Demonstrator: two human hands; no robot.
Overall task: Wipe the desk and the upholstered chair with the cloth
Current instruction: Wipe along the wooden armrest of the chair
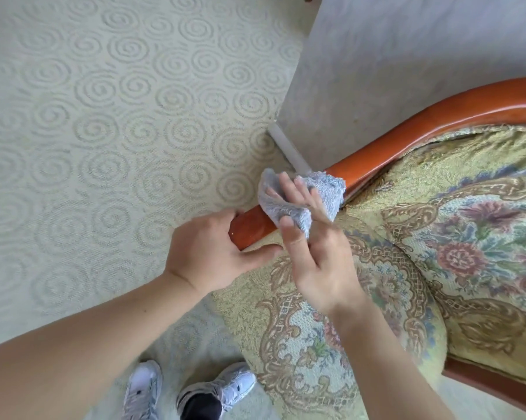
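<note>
The upholstered chair [455, 244] fills the right side, with floral yellow fabric and a curved reddish wooden armrest [407, 137]. A small grey-blue fluffy cloth [289, 213] is wrapped over the armrest near its front end. My right hand [313, 256] holds the cloth against the wood, thumb on the near side and fingers over the top. My left hand [213, 253] grips the front end of the armrest just left of the cloth. The desk is out of view.
Pale green carpet [104, 131] with a spiral pattern covers the floor to the left. A grey wall corner with a white skirting strip [289, 150] stands right behind the armrest. My two white sneakers [192, 392] are at the bottom.
</note>
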